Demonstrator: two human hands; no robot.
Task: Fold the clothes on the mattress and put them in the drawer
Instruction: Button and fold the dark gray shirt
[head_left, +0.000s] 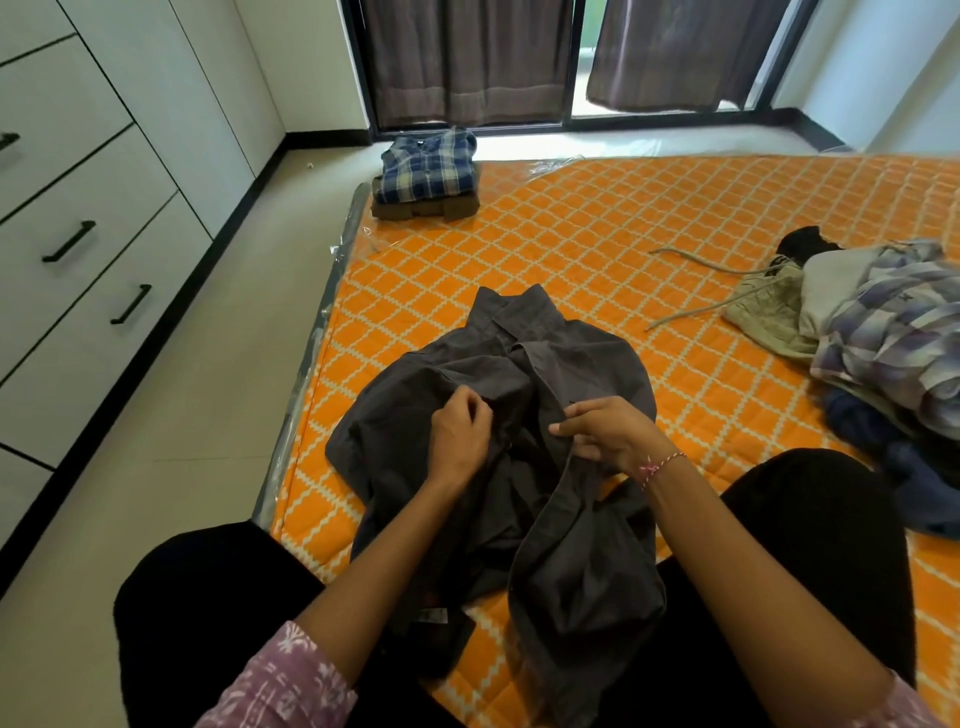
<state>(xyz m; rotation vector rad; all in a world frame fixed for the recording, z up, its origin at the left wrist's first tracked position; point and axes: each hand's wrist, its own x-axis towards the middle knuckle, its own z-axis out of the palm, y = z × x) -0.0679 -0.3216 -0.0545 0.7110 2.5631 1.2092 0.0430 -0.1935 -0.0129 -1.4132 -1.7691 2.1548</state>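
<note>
Grey shirt (498, 415) — collar lying away beyond the fingertips, long axis toward the person; left hand (460, 434) and right hand (608, 436) pinch its front, equally near.

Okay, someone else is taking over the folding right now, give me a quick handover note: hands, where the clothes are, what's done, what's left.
Left hand and right hand both pinch the front of the grey shirt, which lies unfolded, collar away, on the orange mattress.
Done: plaid shirt folded, stacked on a brown garment at the mattress's far left corner.
Left: fold the grey shirt, then the unfolded pile on the right; move everything into the drawers, all closed.
</note>
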